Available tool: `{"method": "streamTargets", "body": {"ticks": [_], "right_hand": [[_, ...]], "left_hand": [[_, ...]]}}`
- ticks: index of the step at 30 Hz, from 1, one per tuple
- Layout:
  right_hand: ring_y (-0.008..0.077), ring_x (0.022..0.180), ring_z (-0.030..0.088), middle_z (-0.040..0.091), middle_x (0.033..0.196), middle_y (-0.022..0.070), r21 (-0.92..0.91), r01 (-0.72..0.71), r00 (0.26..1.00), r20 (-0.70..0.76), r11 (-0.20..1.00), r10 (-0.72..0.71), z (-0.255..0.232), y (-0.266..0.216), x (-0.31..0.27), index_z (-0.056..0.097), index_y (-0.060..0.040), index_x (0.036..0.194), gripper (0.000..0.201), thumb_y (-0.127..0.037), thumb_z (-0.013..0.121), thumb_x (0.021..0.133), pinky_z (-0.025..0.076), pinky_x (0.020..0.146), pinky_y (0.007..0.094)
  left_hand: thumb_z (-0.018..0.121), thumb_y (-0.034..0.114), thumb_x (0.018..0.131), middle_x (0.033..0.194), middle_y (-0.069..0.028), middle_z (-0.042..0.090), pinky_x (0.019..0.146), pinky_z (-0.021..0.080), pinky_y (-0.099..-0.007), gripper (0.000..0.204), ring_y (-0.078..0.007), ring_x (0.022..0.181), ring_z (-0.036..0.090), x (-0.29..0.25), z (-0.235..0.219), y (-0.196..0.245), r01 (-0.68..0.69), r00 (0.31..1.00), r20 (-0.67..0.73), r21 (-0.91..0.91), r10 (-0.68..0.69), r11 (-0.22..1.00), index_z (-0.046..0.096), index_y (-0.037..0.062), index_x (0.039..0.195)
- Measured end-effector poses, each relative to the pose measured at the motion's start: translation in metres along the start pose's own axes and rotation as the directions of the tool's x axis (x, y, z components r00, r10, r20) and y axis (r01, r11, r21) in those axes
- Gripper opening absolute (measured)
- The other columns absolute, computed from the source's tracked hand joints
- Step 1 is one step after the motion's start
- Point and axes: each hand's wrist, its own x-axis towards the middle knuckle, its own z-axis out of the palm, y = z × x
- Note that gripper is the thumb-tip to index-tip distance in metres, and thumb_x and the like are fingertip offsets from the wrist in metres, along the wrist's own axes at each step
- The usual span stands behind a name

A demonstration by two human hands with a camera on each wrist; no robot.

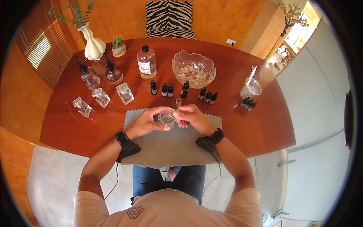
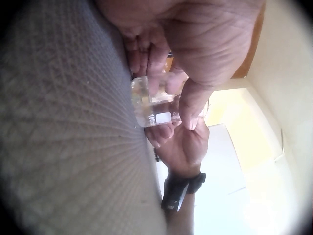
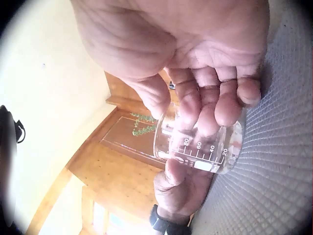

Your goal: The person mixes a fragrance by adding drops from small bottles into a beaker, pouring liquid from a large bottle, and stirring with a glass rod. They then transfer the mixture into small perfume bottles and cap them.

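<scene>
A small clear glass beaker (image 1: 166,118) with white markings stands between both hands, low over the grey scalloped mat (image 1: 162,147). My left hand (image 1: 143,123) grips its left side, thumb toward me and fingers round the far side. On the opposite side my right hand (image 1: 194,118) pinches the rim between thumb and forefinger. The other right fingers (image 3: 227,105) lie bent along the glass wall in the right wrist view. Printed numbers up to 80 show on the beaker there. Just beyond the beaker sits a tiny clear glass piece (image 1: 178,101).
Several black-capped dropper bottles (image 1: 185,89) line the table behind the mat. Farther back are a large clear bottle (image 1: 146,62) and a glass bowl (image 1: 179,62) of pale flakes. Square glass bottles (image 1: 125,94) and pump bottles (image 1: 114,75) stand left; a cup (image 1: 247,91) of sticks stands right.
</scene>
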Motion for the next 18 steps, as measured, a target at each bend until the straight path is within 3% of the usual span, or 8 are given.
{"method": "streamTargets", "body": {"ticks": [18], "right_hand": [[0.0082, 0.062, 0.058, 0.063, 0.069, 0.0015, 0.033, -0.010, 1.000, -0.002, 0.999, 0.010, -0.0007, -0.0005, 0.0026, 0.065, -0.0054, 0.079, 0.040, -0.034, 0.058, 0.105, 0.043, 0.056, 0.0229]], "left_hand": [[0.088, 0.013, 0.079, 0.127, -0.0061, 0.066, 0.103, 0.046, -0.0332, 0.067, -0.0154, 0.117, 0.059, -0.0004, -0.0020, -0.0009, 0.026, 1.000, -0.007, 0.004, -0.026, 1.000, 0.058, 0.0024, 0.138]]}}
